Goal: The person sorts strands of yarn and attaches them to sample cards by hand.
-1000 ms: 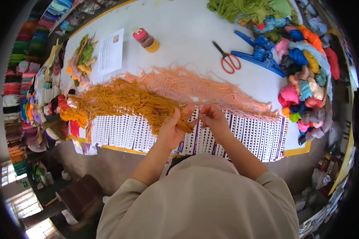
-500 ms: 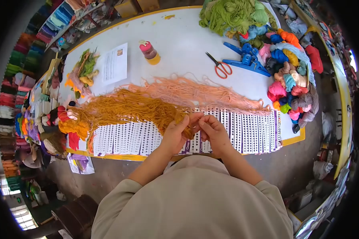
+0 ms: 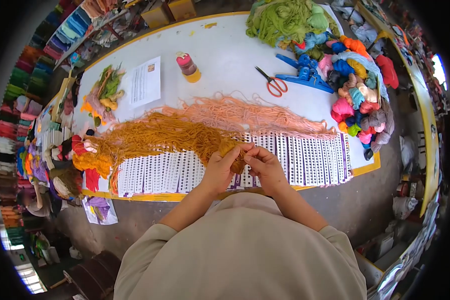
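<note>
Left hand (image 3: 218,169) grips the near end of the mustard yarn bundle (image 3: 160,134); right hand (image 3: 263,165) pinches strands at that end. The bundle lies across the white surface (image 3: 225,55) and the perforated sample cards (image 3: 310,162), beside the peach yarn bundle (image 3: 255,117). Risk: pulling may snag loose, tangled strands. The yarn is frizzy and matted.
</note>
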Tool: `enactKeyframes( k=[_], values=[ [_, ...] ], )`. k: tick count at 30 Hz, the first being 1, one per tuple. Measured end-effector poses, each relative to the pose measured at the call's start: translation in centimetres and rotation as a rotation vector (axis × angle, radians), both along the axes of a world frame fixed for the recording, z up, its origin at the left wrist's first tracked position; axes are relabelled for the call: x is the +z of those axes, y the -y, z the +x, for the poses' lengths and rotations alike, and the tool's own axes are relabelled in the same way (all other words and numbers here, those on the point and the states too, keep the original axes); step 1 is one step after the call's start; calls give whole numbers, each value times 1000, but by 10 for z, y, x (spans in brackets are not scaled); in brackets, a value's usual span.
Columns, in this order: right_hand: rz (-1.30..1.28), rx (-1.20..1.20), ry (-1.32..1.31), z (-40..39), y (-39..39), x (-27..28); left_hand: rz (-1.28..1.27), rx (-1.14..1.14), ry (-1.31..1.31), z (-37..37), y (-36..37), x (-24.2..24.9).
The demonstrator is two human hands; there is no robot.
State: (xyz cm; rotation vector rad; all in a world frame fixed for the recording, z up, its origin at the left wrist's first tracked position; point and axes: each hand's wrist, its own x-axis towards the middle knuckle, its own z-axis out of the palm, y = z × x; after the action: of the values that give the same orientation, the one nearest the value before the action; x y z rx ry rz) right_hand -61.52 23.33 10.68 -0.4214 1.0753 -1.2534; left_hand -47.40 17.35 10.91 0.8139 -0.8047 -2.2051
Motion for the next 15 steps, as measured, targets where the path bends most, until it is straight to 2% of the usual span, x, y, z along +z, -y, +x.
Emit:
enactKeyframes(
  k=[3,8,15],
  values=[
    [-20,-66,126,-3,-1,5,11,42,-11,-4,0,0],
    [-24,-24,117,-15,-1,-10,-60,21,57,-15,-2,1],
    [60,-36,216,-42,12,-6,48,135,73,-37,10,-14]
  ],
)
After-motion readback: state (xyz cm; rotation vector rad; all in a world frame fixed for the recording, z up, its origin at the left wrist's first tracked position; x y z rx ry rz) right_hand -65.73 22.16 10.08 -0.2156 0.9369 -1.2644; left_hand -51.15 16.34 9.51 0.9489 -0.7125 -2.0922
